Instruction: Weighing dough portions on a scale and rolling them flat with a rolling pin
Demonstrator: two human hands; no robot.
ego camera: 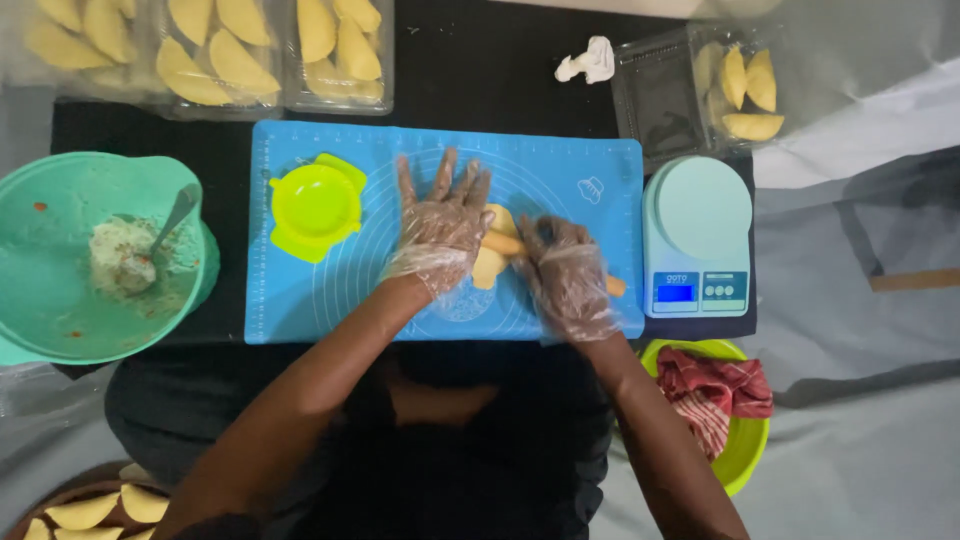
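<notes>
Both my hands wear clear plastic gloves and rest on a wooden rolling pin [503, 243] lying across a piece of yellow dough [489, 265] on the blue silicone mat [580, 170]. My left hand [440, 225] lies flat, fingers spread, on the pin's left part. Over the pin's right part my right hand [563, 275] is curled; the pin's end [616, 286] sticks out past it. A lime green dumpling press [315, 205] sits open on the mat to the left.
A teal bowl [60, 300] with filling and a spoon [175, 220] stands at left. Trays of folded pastries [215, 55] line the back; another tray [745, 90] is back right. A digital scale [698, 235] borders the mat. A green bowl [750, 450] holds a red cloth.
</notes>
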